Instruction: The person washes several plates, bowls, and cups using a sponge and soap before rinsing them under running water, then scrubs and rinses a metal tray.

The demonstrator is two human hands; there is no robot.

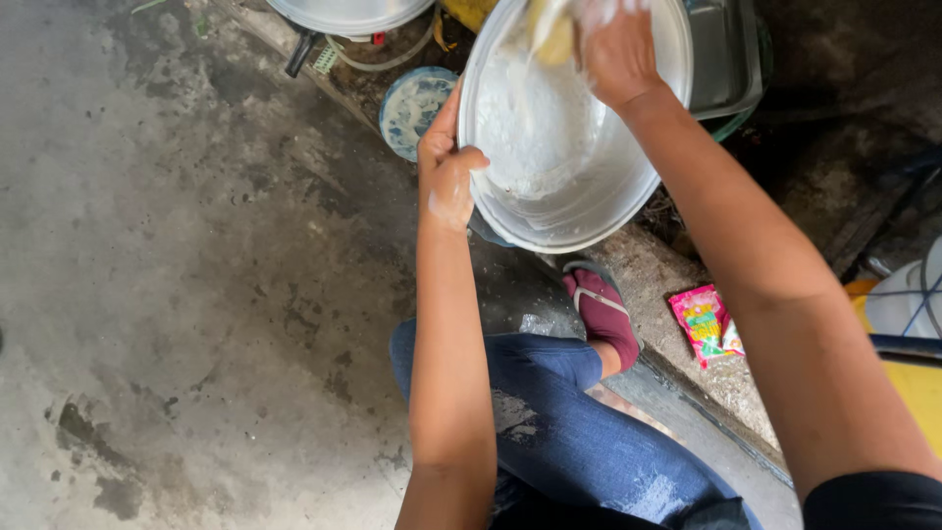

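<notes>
Our left fingers (461,157) are curled tight over the near rim of a large round metal basin (549,186), thumb pointing up along its edge, so our left hand (446,177) grips the basin and holds it tilted toward us. Our right hand (613,49) is inside the basin, pressed against its upper wall, its fingers closed around a yellow sponge (552,37) that shows just to the left of them; suds coat the fingers and we cannot tell exactly how each one lies. White foam covers the inner wall of the basin below and to the left of the right fingers.

Just left of our left fingers, and a little above them, a small round blue and white dish (412,106) lies on the ground, partly behind the basin. Farther up from those fingers, at the top edge, sits the underside of a pale round lid or pan (348,12) with a dark handle. To the right of our right fingers, behind the basin, is a grey metal tray (726,59).

Below the basin, our knee in wet blue jeans (569,422) and our foot in a maroon sandal (603,309) rest on the wet concrete floor (177,294). A pink sachet (702,322) lies right of the foot, well below the right fingers.
</notes>
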